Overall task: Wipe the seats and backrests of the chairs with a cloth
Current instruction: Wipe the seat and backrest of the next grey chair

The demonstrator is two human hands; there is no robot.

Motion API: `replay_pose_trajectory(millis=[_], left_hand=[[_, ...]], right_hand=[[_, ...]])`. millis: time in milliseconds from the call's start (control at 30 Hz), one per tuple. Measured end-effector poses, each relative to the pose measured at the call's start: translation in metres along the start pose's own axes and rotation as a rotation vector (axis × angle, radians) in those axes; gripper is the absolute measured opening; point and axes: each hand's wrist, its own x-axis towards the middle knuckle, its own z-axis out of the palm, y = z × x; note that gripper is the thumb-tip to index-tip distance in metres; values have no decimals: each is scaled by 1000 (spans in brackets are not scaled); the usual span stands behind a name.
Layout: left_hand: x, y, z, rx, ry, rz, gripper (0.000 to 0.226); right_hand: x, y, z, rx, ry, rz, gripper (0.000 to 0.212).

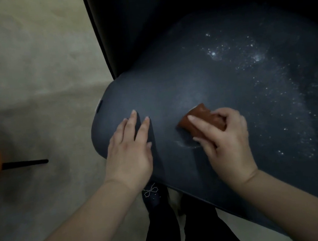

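the person is standing over a dark blue chair seat (220,92), looking down at it, and the step in hand looks like wiping the seat, not yet the backrest (160,10), which is rising dark and in shadow at the top of the view. the right hand (226,138) is gripping a folded brown cloth (204,118), its fingers (196,123) curling over the top of the cloth and pressing it against the seat near the front middle. the left hand (130,152) is resting flat on the seat near its left edge, fingers (134,121) straight and slightly spread, seemingly steadying the chair. white specks or droplets (256,58) are lying scattered over the right and rear part of the seat, well apart from the cloth, so that area appears still unwiped. the next move is probably calling for the cloth to be dragged rightward and back across the speckled patch with firm pressure, while the left hand is bracing. a pale floor (28,76) is lying to the left.
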Motion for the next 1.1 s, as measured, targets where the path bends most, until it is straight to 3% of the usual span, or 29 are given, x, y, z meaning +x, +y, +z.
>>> replay_pose_trajectory(millis=[133, 200, 333, 400, 500, 533, 600, 733, 800, 933, 1033, 1100], left_hand=[[-1, 3, 2, 9, 15, -6, 60], [0, 5, 1, 23, 29, 4, 58], [4, 6, 0, 43, 20, 21, 56], [7, 10, -1, 44, 26, 16, 56], [8, 17, -1, 35, 31, 37, 55], [8, 20, 0, 40, 33, 57, 54], [7, 23, 0, 56, 37, 90, 53], [11, 25, 0, 50, 43, 83, 52], [12, 30, 0, 49, 51, 68, 52], [11, 43, 4, 47, 31, 154, 53], [8, 47, 8, 67, 27, 208, 54], [9, 47, 9, 67, 27, 210, 53]], right_hand=[[-17, -15, 12, -72, -151, -239, 40], [-5, 5, 6, -91, -102, -202, 40], [15, 37, -8, -80, 109, 143, 41], [4, 17, 3, -58, 121, 95, 38], [-26, -4, 13, -71, -64, -220, 38], [-26, 5, 9, -82, -97, -231, 34], [-15, 32, -5, -94, -28, -138, 29], [9, 61, -22, -126, 125, 117, 44], [-5, 44, -15, -99, 145, 65, 43], [-61, 27, -2, -117, -32, -216, 52], [-44, 56, -18, -168, -18, -182, 42], [-15, 81, -32, -203, 79, -30, 38]])
